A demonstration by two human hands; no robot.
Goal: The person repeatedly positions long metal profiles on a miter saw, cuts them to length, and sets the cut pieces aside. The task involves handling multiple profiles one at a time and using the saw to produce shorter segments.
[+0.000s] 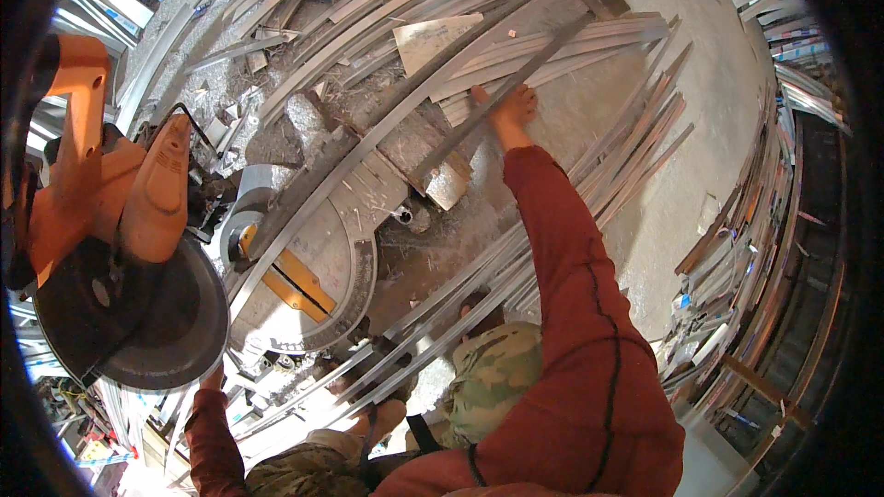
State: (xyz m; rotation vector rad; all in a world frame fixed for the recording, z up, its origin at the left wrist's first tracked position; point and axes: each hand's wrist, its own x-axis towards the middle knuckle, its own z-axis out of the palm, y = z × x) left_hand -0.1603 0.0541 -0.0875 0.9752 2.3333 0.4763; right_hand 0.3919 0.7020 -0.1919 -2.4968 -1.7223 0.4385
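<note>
Pale grey floor (677, 248), dusty, sunlit toward its right. Carries loose heaps of long, narrow grey-brown strips (387, 11) toward its far edge.

Orange-bodied cutting machine (161, 175). Stands at the left; bears a large, round black disc (166, 336) at its near side.

Rounded grey metal base (330, 244). Lies right of the disc, with a slotted yellow plate (308, 271) set near its left edge.

Long, pale, straight metal-looking bar (378, 135). Crosses above the base, from its left edge up toward the floor's far edge.

Fanned stack of flat, light-brown strips (603, 40). Rests beyond the base's far right edge.

Narrow, dark, flat bar (545, 58). Passes over the stack; runs slantwise, long axis from upper right to lower left, near end pointing toward the base's right edge, roughly alongside the pale bar.

Right hand (513, 120), bare, below a rust-red sleeve (571, 239). Appears wrapped around the dark bar at mid-length, thumb left, fingers right; firmness not readable. By far the nearer of the two to that bar.

Left hand (214, 379), bare. Shows barely past the disc's near edge, well apart from the dark bar; grasp hidden, impossible to tell.

Small tan block (448, 182). Sits just beside the dark bar's near end.
</note>
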